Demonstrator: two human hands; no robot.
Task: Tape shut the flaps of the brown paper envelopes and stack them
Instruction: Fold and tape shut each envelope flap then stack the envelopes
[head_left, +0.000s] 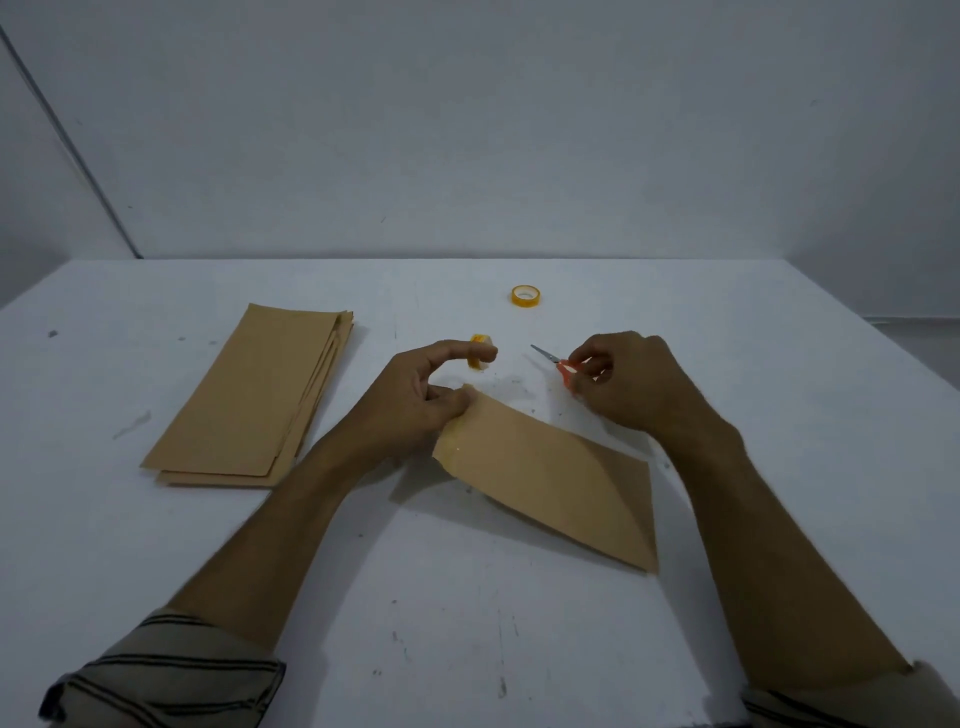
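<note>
One brown paper envelope (556, 478) lies slanted across the middle of the white table, its flap end lifted. My left hand (415, 400) pinches that flap corner between thumb and fingers, and a small yellow tape roll (480, 358) hangs on its outstretched index finger. To the right, my right hand (623, 384) grips the orange handles of a pair of scissors (553, 361), blades pointing left and away over the table. A stack of several brown envelopes (254, 400) lies flat on the left.
A second yellow tape roll (525, 296) lies flat near the table's (467, 623) far edge. A grey wall rises right behind the table. Small dark marks and scraps dot the tabletop.
</note>
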